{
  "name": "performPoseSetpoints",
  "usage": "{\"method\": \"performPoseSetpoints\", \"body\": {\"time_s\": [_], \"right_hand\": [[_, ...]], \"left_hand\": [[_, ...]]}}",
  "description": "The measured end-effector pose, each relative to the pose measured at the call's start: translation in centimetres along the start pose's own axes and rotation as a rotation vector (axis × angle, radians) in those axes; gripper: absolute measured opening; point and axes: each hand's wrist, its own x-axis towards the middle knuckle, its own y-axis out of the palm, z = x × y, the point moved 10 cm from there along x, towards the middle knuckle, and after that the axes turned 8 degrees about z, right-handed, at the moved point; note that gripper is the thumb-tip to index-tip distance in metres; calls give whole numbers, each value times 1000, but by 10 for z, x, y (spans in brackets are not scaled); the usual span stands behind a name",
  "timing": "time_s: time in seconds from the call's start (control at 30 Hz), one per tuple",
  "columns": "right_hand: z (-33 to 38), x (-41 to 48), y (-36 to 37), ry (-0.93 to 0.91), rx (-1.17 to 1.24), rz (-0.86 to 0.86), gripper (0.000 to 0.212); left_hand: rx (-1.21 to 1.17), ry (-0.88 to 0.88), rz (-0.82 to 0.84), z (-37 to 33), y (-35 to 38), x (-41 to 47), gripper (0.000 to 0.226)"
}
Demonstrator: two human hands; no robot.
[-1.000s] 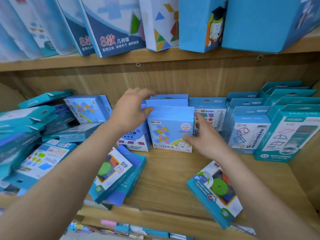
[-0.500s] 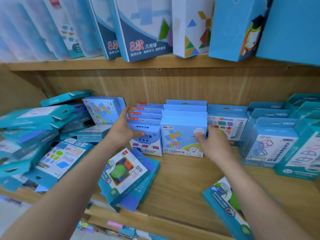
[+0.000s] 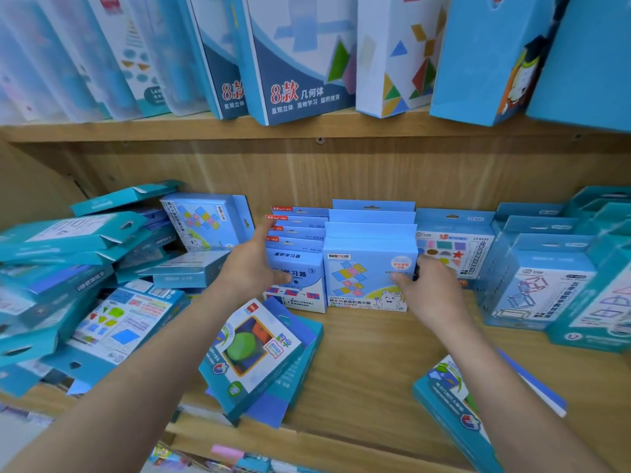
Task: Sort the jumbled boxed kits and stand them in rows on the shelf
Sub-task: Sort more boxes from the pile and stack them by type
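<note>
Mostly, the shelf (image 3: 358, 353) is showing its bare wood straight in front of the bear box (image 3: 362, 278), in a strip running out to the front lip. Left of that strip a green-disc box (image 3: 252, 349) is lying flat on other flat boxes, and the stack's corner is hanging over the lip. Right of the strip a teal box (image 3: 450, 397) is also poking past the lip, partly under the right forearm.

The bear box is standing upright at the front of a row of like boxes that is reaching back to the rear panel. Against its left side the red-tab row (image 3: 300, 233) is standing the same way. Just right of it a shapes box (image 3: 454, 247) is standing, and beyond that, frame boxes (image 3: 546, 288) are standing in rows. Far to its left a pile (image 3: 68, 268) of boxes is lying jumbled and tilted.

The right hand (image 3: 433, 288) is pinching the bear box's right edge, with the thumb on the front face and the fingers curling round behind, so its grip is holding that box. The left hand (image 3: 252, 268) is lying against the red-tab row's left side with fingers straight and thumb across the front box, its grip wide.

Every box is staying shut; only the green-disc box is showing its contents through a window.
</note>
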Motion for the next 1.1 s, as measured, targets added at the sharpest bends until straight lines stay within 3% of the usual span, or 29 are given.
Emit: {"method": "performPoseSetpoints", "body": {"time_s": [0.13, 0.23, 0.33, 0.4, 0.5, 0.63, 0.87, 1.1], "right_hand": [[-3, -2, 5, 54, -35, -42, 39], [-2, -10, 5, 68, -62, -114, 75], [24, -31, -12, -33, -276, -325, 102], [57, -43, -11, -206, -465, -419, 104], [87, -41, 21, -391, -695, -354, 97], [83, -24, 43, -356, -783, -255, 90], [89, -19, 45, -361, -817, -296, 84], [89, -18, 42, -398, -801, -275, 78]], "left_hand": [[69, 8, 20, 0, 8, 0, 115], [152, 88, -44, -8, 4, -2, 118], [305, 193, -128, -21, -3, -7, 113], [427, 234, -130, -25, 0, -8, 112], [559, 240, -53, -23, 9, -4, 113], [670, 266, -10, -27, 14, 1, 112], [811, 377, -41, -38, 20, 2, 109], [699, 420, 7, -35, 21, 4, 109]]}}
